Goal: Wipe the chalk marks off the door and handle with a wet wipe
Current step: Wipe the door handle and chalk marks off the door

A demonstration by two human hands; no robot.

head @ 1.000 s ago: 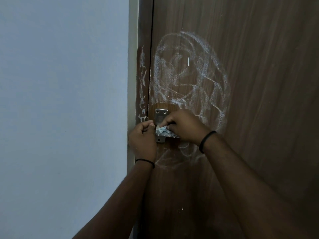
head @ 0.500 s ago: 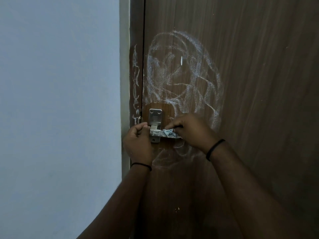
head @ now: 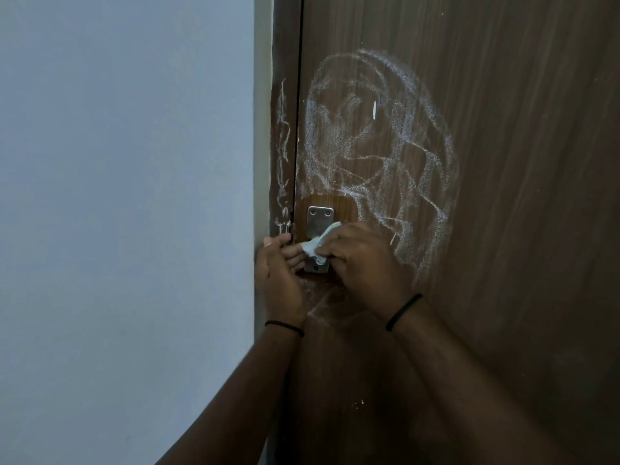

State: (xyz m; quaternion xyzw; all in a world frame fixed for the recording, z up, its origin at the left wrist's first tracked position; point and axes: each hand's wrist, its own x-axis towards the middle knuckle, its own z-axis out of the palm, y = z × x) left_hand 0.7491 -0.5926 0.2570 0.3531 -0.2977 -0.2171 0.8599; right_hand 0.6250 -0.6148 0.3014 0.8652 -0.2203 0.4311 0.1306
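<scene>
A dark brown wooden door (head: 503, 162) carries white chalk scribbles (head: 379, 139) above and right of its metal handle plate (head: 318, 218). More chalk marks (head: 283, 162) run down the door frame at the left. My right hand (head: 362, 263) holds a crumpled pale wet wipe (head: 317, 246) against the handle, which it hides. My left hand (head: 278, 273) lies at the door's edge, fingers stretched toward the wipe and touching the handle area. A small wiped, chalk-free patch surrounds the top of the plate.
A plain pale grey wall (head: 127, 196) fills the left half of the view, meeting the door frame (head: 285, 45). Faint chalk smears (head: 322, 307) lie on the door below the handle. Both wrists wear thin black bands.
My right hand has slid left along the handle with the wipe, toward the plate. My left hand's fingers have uncurled and now stretch out toward the wipe. The view shifted slightly.
</scene>
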